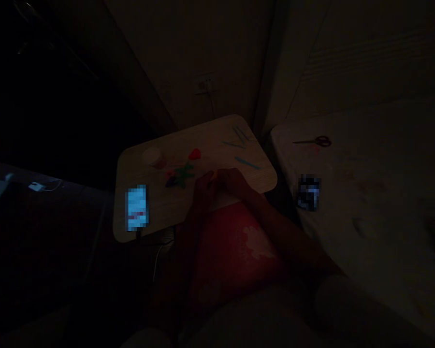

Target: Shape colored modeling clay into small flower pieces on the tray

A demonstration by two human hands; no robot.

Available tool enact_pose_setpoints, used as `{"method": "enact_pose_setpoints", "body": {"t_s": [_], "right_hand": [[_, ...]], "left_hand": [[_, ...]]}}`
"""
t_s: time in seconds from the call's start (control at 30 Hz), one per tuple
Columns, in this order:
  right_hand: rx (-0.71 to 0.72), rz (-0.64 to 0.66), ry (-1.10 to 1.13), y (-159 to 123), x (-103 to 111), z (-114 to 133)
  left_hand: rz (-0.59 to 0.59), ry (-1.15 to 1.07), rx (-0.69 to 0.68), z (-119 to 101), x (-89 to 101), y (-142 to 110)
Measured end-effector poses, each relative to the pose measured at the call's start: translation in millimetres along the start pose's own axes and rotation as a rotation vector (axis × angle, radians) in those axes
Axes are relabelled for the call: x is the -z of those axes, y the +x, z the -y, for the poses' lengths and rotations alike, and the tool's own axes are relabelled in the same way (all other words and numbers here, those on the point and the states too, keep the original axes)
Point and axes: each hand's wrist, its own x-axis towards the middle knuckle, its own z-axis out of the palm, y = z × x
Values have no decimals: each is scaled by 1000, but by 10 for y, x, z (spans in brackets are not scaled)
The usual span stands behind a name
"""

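The scene is very dark. My left hand (203, 187) and my right hand (232, 179) meet at the near edge of a small wooden table (159, 208), fingers curled together. Between the fingertips shows a small orange piece (214, 175), mostly hidden; its kind cannot be made out. Left of my hands lies a green, several-armed shape (184, 174) like modelling clay. Beside it are a dark purple lump (170, 181) and a pinkish-red lump (170, 172). A bright red lump (195, 154) sits just beyond. Below my hands is a pale flat sheet (223, 201).
A round-lidded tub (152, 157) stands at the table's left, nearer a lit, blurred phone-like screen (137, 208). At the right lie a blue stick-like tool (247, 163) and several thin sticks (239, 137). Scissors (322, 141) rest on a pale surface (366, 232) farther right.
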Motion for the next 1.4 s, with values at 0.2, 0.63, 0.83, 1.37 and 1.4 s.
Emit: {"method": "enact_pose_setpoints", "body": {"t_s": [0.2, 0.63, 0.83, 1.37, 1.4], "right_hand": [[-76, -76, -57, 13, -48, -42], [-54, -49, 199, 28, 27, -54], [-1, -1, 187, 28, 40, -41], [-33, 8, 318, 27, 80, -37], [-35, 9, 319, 28, 84, -39]], "left_hand": [[-3, 64, -54, 41, -54, -26], [-46, -59, -21, -79, -30, -12], [-56, -126, 42, -43, -50, 12], [-97, -341, 140, -21, -61, 20], [-97, -355, 144, -28, -56, 22]]}}
